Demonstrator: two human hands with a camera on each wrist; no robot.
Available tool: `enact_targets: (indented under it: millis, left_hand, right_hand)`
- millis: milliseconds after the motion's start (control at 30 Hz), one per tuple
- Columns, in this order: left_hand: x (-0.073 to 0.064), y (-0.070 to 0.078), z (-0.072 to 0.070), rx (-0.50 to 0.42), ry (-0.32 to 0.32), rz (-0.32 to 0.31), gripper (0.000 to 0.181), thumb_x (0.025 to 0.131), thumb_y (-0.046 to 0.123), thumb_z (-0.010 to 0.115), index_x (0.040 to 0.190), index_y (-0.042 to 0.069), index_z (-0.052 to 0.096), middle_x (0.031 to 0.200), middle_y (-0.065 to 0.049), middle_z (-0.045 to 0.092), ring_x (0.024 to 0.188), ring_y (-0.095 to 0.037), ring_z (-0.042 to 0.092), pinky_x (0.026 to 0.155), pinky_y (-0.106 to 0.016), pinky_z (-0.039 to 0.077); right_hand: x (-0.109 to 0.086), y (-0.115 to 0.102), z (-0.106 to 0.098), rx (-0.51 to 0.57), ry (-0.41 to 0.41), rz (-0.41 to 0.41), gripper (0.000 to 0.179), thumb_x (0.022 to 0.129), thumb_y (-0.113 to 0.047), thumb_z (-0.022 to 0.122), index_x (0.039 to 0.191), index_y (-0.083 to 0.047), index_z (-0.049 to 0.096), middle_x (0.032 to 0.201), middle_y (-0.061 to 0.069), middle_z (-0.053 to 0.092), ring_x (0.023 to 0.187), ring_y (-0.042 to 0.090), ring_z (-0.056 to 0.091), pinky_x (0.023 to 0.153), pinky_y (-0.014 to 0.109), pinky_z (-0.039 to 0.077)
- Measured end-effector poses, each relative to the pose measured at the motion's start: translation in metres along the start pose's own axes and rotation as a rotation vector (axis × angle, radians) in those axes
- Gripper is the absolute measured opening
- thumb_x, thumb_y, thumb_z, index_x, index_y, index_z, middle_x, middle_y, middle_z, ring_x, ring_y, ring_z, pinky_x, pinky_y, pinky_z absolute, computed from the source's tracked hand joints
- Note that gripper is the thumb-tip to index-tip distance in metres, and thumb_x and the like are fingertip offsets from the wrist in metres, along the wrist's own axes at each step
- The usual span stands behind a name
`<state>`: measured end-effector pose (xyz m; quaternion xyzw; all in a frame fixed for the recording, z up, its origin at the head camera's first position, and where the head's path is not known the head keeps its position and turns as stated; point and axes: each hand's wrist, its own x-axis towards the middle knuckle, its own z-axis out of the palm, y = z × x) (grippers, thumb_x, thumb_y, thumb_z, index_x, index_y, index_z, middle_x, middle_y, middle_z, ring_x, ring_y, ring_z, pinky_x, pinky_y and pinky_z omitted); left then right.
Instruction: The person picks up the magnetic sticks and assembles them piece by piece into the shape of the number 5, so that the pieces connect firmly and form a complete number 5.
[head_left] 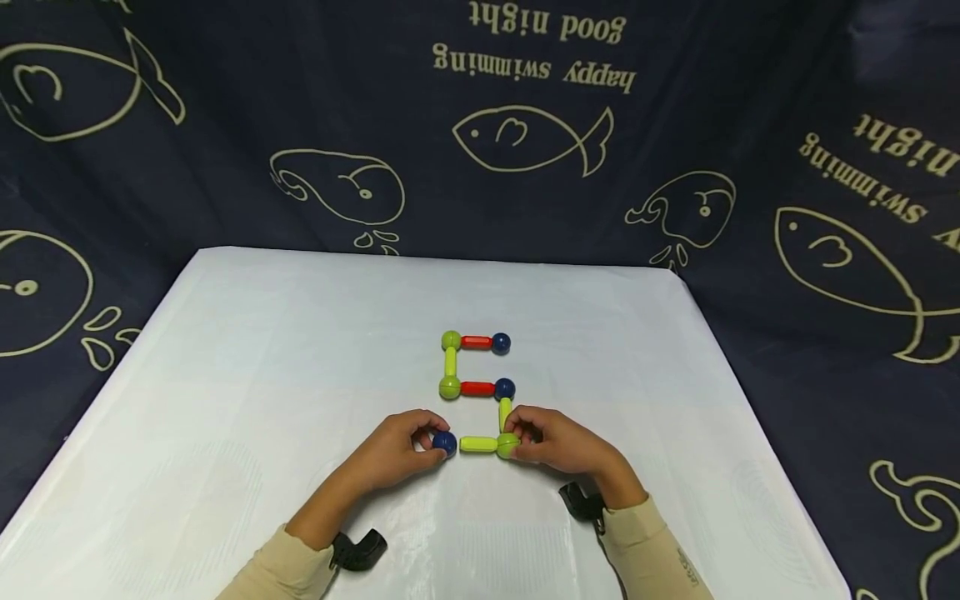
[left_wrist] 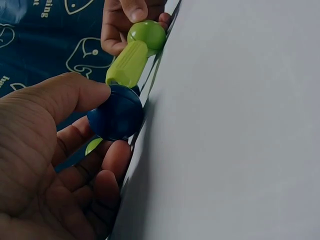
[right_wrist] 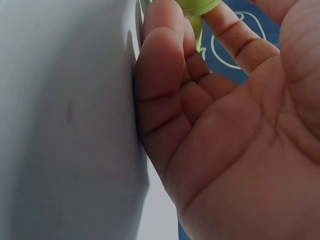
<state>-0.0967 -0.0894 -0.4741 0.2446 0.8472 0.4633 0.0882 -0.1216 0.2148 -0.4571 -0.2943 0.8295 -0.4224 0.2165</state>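
Observation:
My left hand (head_left: 401,450) pinches a dark blue ball (head_left: 445,443) between thumb and fingers. Just right of that ball lies the free end of a yellow-green rod (head_left: 477,444); the head view shows a slim gap between them. At the rod's other end, a green ball (head_left: 507,446) is pinched by my right hand (head_left: 558,440). From there a second yellow-green rod (head_left: 505,412), partly hidden by fingers, runs up to a blue ball (head_left: 505,388). The left wrist view shows the held blue ball (left_wrist: 117,114) close up; the right wrist view shows mostly palm.
The joined chain continues away from me: a red rod (head_left: 477,389), a green ball (head_left: 450,387), a yellow-green rod (head_left: 451,362), another green ball (head_left: 451,340), a red rod (head_left: 476,342) and a blue end ball (head_left: 501,343). A white-covered table (head_left: 300,333) meets a dark printed cloth (head_left: 420,108) behind.

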Motion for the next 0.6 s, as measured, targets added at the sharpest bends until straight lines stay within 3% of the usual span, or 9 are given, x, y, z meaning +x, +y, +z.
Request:
enact_targets:
  millis: [400, 500, 600]
  left_hand:
    - [-0.002, 0.001, -0.001, -0.008, 0.009, -0.026, 0.028, 0.086, 0.014, 0.077, 0.112, 0.010, 0.068, 0.090, 0.005, 0.062, 0.079, -0.010, 0.057, 0.070, -0.026, 0.047]
    - [-0.003, 0.002, -0.007, -0.040, 0.010, -0.056, 0.030, 0.089, 0.017, 0.074, 0.116, 0.007, 0.067, 0.096, 0.002, 0.064, 0.081, -0.011, 0.058, 0.071, -0.027, 0.048]
    - [-0.005, 0.004, -0.020, -0.049, 0.070, -0.096, 0.030, 0.093, 0.018, 0.071, 0.119, 0.006, 0.066, 0.102, -0.003, 0.066, 0.085, -0.014, 0.060, 0.073, -0.031, 0.050]
  right_hand:
    - [0.000, 0.001, 0.000, 0.038, -0.010, 0.002, 0.021, 0.093, -0.017, 0.071, 0.112, -0.012, 0.063, 0.091, 0.000, 0.058, 0.084, 0.016, 0.054, 0.074, 0.027, 0.046]
    - [-0.003, 0.001, -0.006, 0.050, 0.019, 0.032, 0.019, 0.096, -0.017, 0.068, 0.113, -0.011, 0.064, 0.095, 0.000, 0.060, 0.087, 0.017, 0.055, 0.076, 0.028, 0.047]
    - [-0.008, -0.002, -0.014, 0.021, 0.093, 0.063, 0.018, 0.097, -0.017, 0.066, 0.114, -0.010, 0.064, 0.099, 0.001, 0.062, 0.090, 0.017, 0.057, 0.078, 0.029, 0.049]
